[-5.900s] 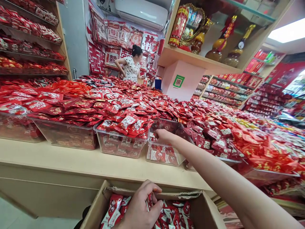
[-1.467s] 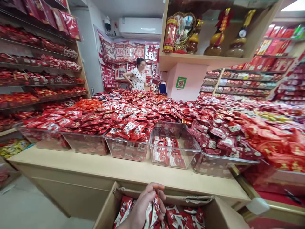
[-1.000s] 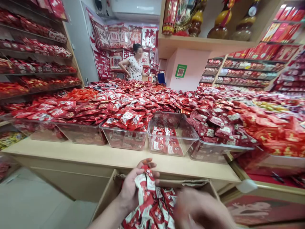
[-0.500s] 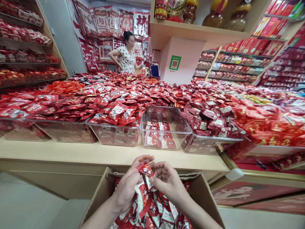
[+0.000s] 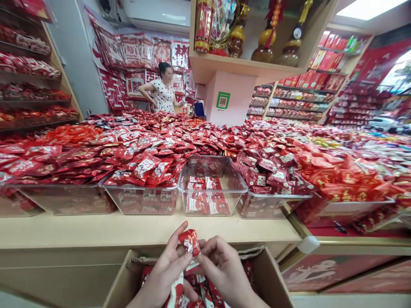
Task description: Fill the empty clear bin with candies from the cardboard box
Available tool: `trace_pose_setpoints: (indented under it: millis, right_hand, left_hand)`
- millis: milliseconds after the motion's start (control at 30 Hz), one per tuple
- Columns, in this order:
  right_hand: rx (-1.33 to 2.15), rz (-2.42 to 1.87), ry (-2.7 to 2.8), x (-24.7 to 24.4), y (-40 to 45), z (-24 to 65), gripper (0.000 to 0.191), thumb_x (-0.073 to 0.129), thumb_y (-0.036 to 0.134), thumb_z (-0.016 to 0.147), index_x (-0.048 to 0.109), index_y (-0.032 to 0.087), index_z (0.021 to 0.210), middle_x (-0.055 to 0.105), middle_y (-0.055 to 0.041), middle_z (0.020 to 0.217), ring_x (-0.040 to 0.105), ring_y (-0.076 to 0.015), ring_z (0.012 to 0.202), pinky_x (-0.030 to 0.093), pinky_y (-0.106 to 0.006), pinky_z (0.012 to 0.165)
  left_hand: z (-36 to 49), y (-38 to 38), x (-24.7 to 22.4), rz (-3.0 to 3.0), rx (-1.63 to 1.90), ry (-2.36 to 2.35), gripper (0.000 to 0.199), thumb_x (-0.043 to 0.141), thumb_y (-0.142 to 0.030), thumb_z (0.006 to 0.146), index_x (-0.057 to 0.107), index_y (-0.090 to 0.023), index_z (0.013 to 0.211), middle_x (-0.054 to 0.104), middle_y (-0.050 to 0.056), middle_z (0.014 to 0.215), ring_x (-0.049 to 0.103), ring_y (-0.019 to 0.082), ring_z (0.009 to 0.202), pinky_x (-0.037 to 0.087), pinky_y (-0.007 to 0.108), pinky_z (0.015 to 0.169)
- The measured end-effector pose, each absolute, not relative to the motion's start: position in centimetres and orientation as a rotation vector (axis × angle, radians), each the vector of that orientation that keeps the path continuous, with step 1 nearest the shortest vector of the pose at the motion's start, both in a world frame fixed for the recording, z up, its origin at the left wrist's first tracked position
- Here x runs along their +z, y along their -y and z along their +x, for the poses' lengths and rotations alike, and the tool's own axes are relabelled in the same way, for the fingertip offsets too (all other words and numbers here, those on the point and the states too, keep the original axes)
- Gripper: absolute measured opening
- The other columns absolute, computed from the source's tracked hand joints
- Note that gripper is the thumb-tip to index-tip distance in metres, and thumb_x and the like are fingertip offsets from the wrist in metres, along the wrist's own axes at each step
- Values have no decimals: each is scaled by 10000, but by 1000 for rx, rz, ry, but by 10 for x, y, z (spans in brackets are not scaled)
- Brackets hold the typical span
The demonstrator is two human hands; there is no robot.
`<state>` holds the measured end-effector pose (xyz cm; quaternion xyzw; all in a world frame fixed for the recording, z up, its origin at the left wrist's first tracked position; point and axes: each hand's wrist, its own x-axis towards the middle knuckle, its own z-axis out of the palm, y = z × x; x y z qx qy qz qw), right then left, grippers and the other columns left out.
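Observation:
Above an open cardboard box [image 5: 117,287], my left hand [image 5: 167,269] holds a small red candy packet [image 5: 190,242] between thumb and fingers. The thumb and forefinger of my right hand [image 5: 221,267] are pinched at the packet's lower right edge. Below the left hand hangs a red and white packet [image 5: 175,291]; whether that hand also grips it is unclear. Many red and white packets [image 5: 208,295] fill the box, partly hidden by my hands. Straight ahead on the counter, a clear plastic bin [image 5: 212,193] has a few rows of flat red and white packets at its bottom.
Clear bins heaped with red packets line the counter [image 5: 96,231], including a left bin [image 5: 141,200] and a right bin [image 5: 272,205]. A wooden shelf [image 5: 231,67] with gourd ornaments overhangs the display. Behind the heaps stands a person [image 5: 164,92] in a dotted top.
The view has tilted upward and swung slightly right. Both hands stay together above the box, and the packet has turned in the fingers. The person behind the display keeps the same pose.

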<state>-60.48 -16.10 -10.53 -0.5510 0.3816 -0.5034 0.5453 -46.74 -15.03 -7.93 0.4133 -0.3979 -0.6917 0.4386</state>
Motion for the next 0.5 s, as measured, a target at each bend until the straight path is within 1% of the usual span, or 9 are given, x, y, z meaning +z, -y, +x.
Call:
trace_pose_setpoints:
  millis: [67,133,200,267,300,333,367,433,500]
  right_hand:
    - [-1164,-1447,-904,-105,160,-608,137,552,285,764,480,170,749,562,-13,699,521,-107,596,450,-248,575]
    - [-1198,-1487,-949,-104,161,-611,187,524,302,786,491,171,916,557,-28,774,529,-111,633,449,-248,595]
    - [-1240,-1563,-1002,-103,164,-615,301,537,316,778,477,184,1042,540,-48,871,527,-123,710,445,-248,622]
    - [-1204,-1735,-1005,-101,166,-618,242,560,300,762,550,184,974,551,-45,844,517,-132,732,431,-252,646]
    - [-1180,-1801,-994,-100,167,-619,166,558,287,763,589,178,884,559,-39,792,514,-134,721,423,-254,652]
    - [-1179,-1827,-988,-99,168,-620,123,547,276,770,606,172,796,561,-33,738,512,-134,706,416,-256,655]
    - [-1201,-1808,-991,-98,168,-620,135,536,273,777,607,167,736,560,-30,705,511,-133,692,412,-256,650]
    - [-1265,-1655,-1013,-98,169,-620,173,526,296,783,604,161,711,558,-30,705,508,-129,681,410,-254,640]
    - [-1268,-1410,-1011,-98,171,-620,207,546,352,765,599,159,711,546,-17,682,498,-121,640,417,-254,615]
  left_hand:
    - [-465,150,-86,1031,-1615,1097,669,517,-325,780,131,-352,1326,583,48,1085,575,110,596,484,230,521]
    - [-462,150,-95,1059,-1538,1240,670,510,-351,784,128,-363,1335,547,46,1179,600,141,736,485,283,712]
    - [-461,148,-104,1123,-1481,1418,652,503,-349,788,147,-372,1334,436,37,1318,558,198,974,403,341,894]
    - [-460,146,-108,1143,-1426,1573,645,497,-326,795,147,-367,1336,375,17,1369,426,210,1161,273,353,1008]
    - [-460,146,-109,1141,-1424,1607,663,494,-317,798,118,-359,1341,409,21,1348,403,201,1181,241,355,1024]
    - [-461,147,-108,1137,-1450,1604,685,497,-313,797,91,-345,1347,471,32,1297,429,197,1157,252,362,1017]
    - [-462,148,-106,1130,-1486,1569,694,513,-314,787,108,-322,1350,536,44,1227,475,197,1102,291,363,992]
    - [-463,152,-101,1121,-1524,1483,620,573,-318,744,308,-260,1301,620,51,1077,536,198,982,370,332,917]
    - [-465,156,-97,1127,-1499,1441,416,610,-323,713,553,-202,1106,655,35,914,556,178,858,421,273,813]
